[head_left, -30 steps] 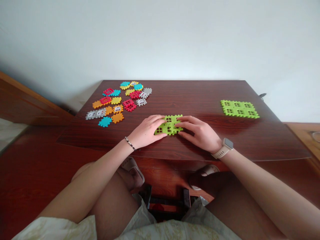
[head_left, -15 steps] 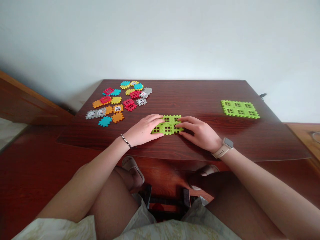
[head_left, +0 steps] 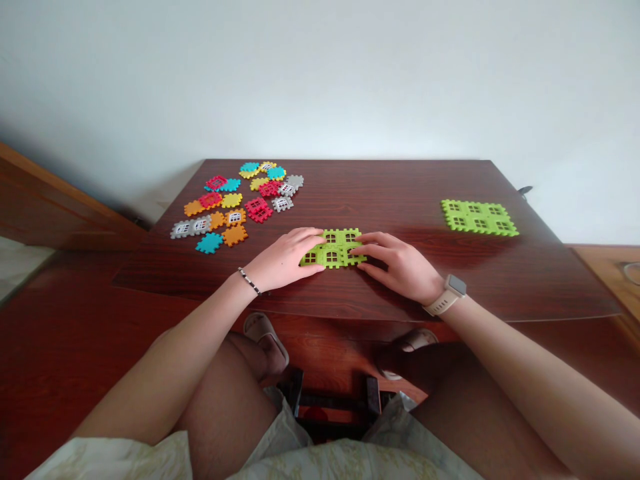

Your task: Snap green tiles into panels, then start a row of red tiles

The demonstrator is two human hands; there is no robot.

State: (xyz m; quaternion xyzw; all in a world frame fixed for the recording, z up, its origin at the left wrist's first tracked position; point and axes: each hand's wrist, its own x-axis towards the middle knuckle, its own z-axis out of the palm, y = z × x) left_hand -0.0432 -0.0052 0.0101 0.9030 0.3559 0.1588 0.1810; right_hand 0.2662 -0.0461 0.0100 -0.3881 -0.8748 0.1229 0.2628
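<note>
A flat lime-green panel of interlocking building tiles with window openings (head_left: 332, 257) lies on the table in front of me. My left hand (head_left: 295, 257) grips its left end, thumb along the near edge and fingers over the far side. On the other end is my right hand (head_left: 393, 263), its fingertips on the right part of the panel and its thumb at the near corner. The fingers cover parts of both ends. A second lime-green panel (head_left: 479, 219), with toothed edges and several windows, rests by itself farther right.
The dark wooden table (head_left: 380, 193) backs against a white wall (head_left: 350, 80). At its left lie several loose tiles, among them an orange tile (head_left: 235, 235), a blue tile (head_left: 209, 243), a red tile (head_left: 259, 212), a grey tile (head_left: 283, 204) and a yellow tile (head_left: 231, 201).
My left hand and the left end of the green panel have shifted very slightly to the left. My right hand stays almost in place, and the second panel and loose tiles lie as before.
</note>
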